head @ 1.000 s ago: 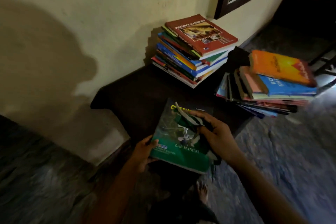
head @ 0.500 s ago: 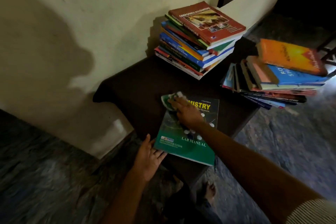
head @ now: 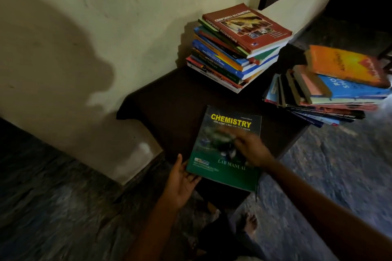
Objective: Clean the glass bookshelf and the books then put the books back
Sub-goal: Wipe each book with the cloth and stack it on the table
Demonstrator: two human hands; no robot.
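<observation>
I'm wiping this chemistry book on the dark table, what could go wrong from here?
The chemistry book seems to hang over the near edge of the table, and only the left hand props its corner; a hard wipe from the right hand might tip it off. The splayed stack on the right juts past the edge too, so a bump could spill it.

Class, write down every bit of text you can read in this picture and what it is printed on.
"CHEMISTRY": green book cover, top.
"LAB MANUAL": same cover, lower down.
"CORPORATE ACCOUNTING": red book, cover and spine.
"APPLIED COSTING": a spine in that stack.
"RO", "SH": blue book, cut off.
Small print and the orange book title: too blurred.
</observation>
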